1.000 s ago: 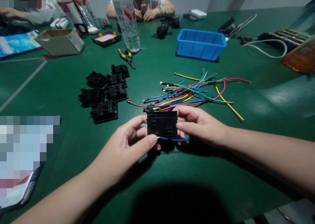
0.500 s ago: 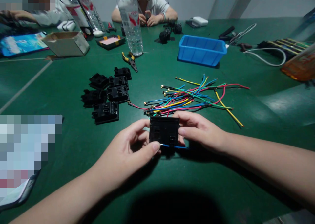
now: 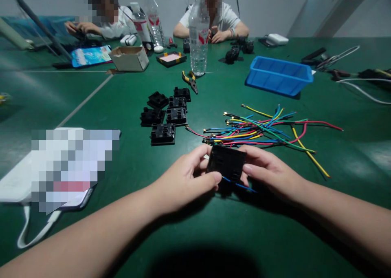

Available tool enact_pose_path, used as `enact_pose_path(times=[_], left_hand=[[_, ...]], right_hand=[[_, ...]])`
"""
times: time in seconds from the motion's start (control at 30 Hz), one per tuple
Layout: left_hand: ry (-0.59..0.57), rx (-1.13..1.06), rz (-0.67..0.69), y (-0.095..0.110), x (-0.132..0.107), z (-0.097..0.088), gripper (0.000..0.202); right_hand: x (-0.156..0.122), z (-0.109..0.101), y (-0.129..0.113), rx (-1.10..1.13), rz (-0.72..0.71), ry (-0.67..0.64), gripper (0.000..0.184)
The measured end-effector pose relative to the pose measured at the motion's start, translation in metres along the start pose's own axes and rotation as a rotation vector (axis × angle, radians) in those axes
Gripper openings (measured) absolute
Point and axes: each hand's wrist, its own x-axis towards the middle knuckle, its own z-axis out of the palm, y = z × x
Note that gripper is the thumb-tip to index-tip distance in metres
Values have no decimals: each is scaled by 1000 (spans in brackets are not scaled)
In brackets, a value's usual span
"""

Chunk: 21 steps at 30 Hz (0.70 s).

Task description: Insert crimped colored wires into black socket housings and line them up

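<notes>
A big green table (image 3: 128, 155) fills the frame. Black blocks (image 3: 165, 115) lie in the middle, coloured wires (image 3: 259, 131) to their right, a blue tub (image 3: 279, 76) upper right, a bottle (image 3: 198, 45) at top.

Wide green table (image 3: 91, 107) under dim light, pale wall (image 3: 275, 9) behind.

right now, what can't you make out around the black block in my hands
- Head view, black block: its sides are covered by the left hand and right hand.
- Head view, blue wire: where it ends is hidden under the block.
- Head view, white sheet at left: pixelated, unreadable.
</notes>
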Motion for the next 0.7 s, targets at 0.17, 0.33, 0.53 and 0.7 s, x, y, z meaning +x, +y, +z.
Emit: enact_pose_path(times=[0.17, 0.33, 0.53, 0.7], left_hand=[[0, 23, 23, -2, 0, 1, 29], [50, 220, 107, 0, 0, 1, 36], [104, 421, 216, 1, -2, 2, 50], [103, 558, 237, 0, -1, -2, 51]], right_hand=[[-1, 1, 2, 46, -32, -26, 34], [-1, 2, 3, -8, -51, 1, 34], [-4, 1, 0, -55, -27, -1, 35], [-5, 0, 0, -110, -16, -1, 31]])
